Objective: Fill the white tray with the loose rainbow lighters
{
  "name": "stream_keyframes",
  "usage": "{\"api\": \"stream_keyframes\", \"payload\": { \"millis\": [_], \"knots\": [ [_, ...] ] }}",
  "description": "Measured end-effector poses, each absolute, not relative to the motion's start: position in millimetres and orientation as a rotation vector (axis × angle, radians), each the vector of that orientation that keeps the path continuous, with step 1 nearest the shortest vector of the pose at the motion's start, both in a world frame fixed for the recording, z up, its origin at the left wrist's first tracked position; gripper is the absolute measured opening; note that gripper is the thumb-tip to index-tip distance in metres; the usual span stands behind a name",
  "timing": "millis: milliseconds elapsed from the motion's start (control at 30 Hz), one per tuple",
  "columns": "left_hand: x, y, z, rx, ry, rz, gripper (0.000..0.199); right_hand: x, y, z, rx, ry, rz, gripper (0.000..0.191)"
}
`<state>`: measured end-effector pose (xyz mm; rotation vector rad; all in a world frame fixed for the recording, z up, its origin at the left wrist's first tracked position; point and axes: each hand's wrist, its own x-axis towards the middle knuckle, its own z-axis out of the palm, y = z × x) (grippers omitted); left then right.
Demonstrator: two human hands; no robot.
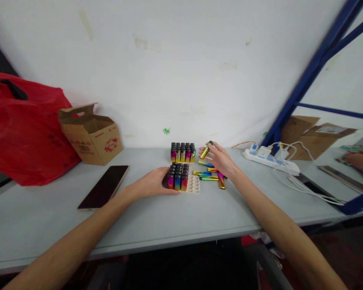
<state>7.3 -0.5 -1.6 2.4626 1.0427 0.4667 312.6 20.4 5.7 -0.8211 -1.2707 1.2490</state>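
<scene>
Upright lighters with black tops and shiny coloured bodies stand in rows in a white tray. The tray's right-hand holes show bare. My left hand is closed round the left side of these lighters, thumb along the front; its other fingers are partly hidden behind them. Between the fingertips of my right hand is a gold-green lighter, held tilted above the table. Below that hand, several loose lighters lie on their sides. A second block of upright lighters stands behind the first.
On the left are a dark phone, a cardboard box and a red plastic bag. A white power strip with plugs and cables lies right, by a blue metal frame. Beyond it shows another person's hand.
</scene>
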Motion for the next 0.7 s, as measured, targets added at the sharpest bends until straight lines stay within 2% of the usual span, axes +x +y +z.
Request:
{"api": "stream_keyframes", "payload": {
  "millis": [133,300,400,533,700],
  "knots": [
    [7.0,-0.6,-1.1,2.463,1.038,0.465,0.077,291.3,9.9,10.4,-0.702,-1.167,1.417,0.04],
    [8.1,-1.6,1.0,2.47,1.012,0.475,0.075,266.0,-0.6,11.4,-0.776,-1.314,1.388,0.044],
    [7.3,-1.8,4.7,2.449,0.995,0.458,0.072,259.7,-1.8,5.2,-0.921,-1.412,1.254,0.052],
    [0.7,-1.5,12.4,2.407,0.978,0.405,0.07,258.0,-2.7,-6.5,-1.077,-1.569,0.888,0.057],
    [-7.6,0.0,18.1,2.439,1.049,0.358,0.067,252.9,-8.0,-12.8,-1.151,-1.714,0.581,0.046]
  ]
}}
